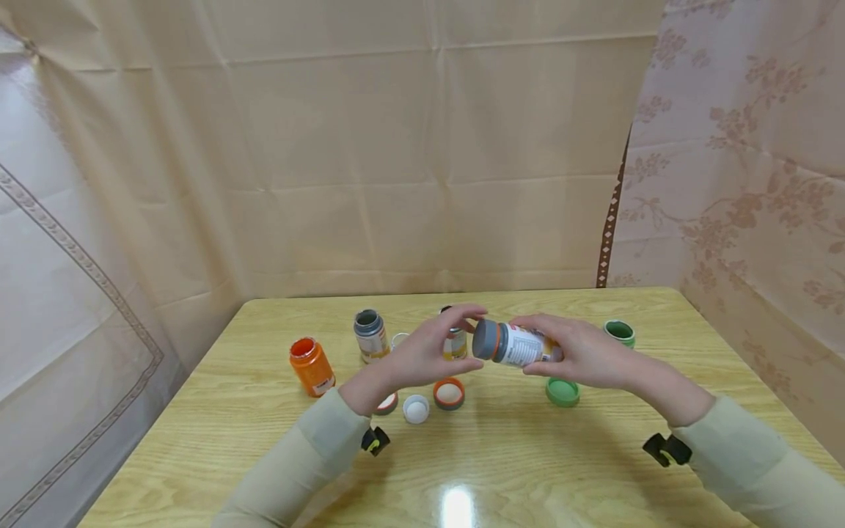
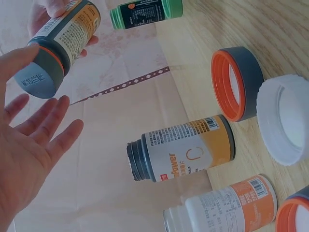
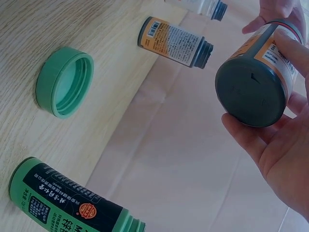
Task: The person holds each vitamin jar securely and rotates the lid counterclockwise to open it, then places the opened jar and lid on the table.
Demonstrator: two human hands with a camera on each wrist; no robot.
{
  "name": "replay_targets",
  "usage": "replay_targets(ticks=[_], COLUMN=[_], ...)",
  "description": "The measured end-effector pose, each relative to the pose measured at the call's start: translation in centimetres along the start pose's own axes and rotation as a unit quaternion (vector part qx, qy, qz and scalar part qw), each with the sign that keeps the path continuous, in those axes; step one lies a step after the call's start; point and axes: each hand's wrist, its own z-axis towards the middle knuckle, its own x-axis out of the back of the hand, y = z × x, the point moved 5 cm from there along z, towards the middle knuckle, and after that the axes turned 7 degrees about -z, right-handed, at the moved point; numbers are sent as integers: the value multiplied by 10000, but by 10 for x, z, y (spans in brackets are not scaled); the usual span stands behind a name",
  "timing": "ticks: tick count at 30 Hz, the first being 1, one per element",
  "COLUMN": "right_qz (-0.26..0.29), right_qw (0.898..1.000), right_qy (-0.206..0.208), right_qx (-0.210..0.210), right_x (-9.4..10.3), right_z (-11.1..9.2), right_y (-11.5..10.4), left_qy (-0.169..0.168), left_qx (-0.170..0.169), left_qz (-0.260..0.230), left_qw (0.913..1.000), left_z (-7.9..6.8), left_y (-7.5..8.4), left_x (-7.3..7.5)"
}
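A dark grey bottle (image 1: 524, 346) with a white and orange label is held sideways above the table. My right hand (image 1: 584, 352) grips it around its body, with the base facing the right wrist camera. On its left-hand end sits a grey cap (image 1: 486, 339), with an orange ring showing where cap and bottle meet. My left hand (image 1: 429, 350) is beside that cap, fingers spread. In the left wrist view one fingertip overlaps the cap's edge, while the other fingers (image 2: 63, 140) stand apart from it.
Uncapped bottles stand on the table: orange (image 1: 312, 369), grey (image 1: 371, 336), another grey (image 2: 183, 147), white (image 2: 222, 208) and green (image 1: 619, 334). Lids lie nearer me: green (image 1: 562, 392), grey-and-orange (image 1: 449, 394), white (image 1: 416, 409), and another grey-and-orange one (image 1: 387, 403) partly behind my left wrist.
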Motion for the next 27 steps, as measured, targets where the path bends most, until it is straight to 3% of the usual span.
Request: replay_targets(ticks=[5,11,21,27], right_qz=[38,5,-51,-103], right_qw=[10000,10000,10000,9999], right_qy=[-15,17,-61,-30], right_qx=[-3,50,-9,15], right_x=[-1,-2,-3,-3], right_z=[0,0,1,1], right_y=[0,0,-1,-3], left_qy=[-104,-173,-371,-293], left_qx=[-368,-531,159,517], left_qz=[146,232,-1,51], left_qw=[9992,9982,9992,9982], left_z=[2,3,3,3], left_y=[5,7,2,0], left_x=[-3,-4,-3,-1])
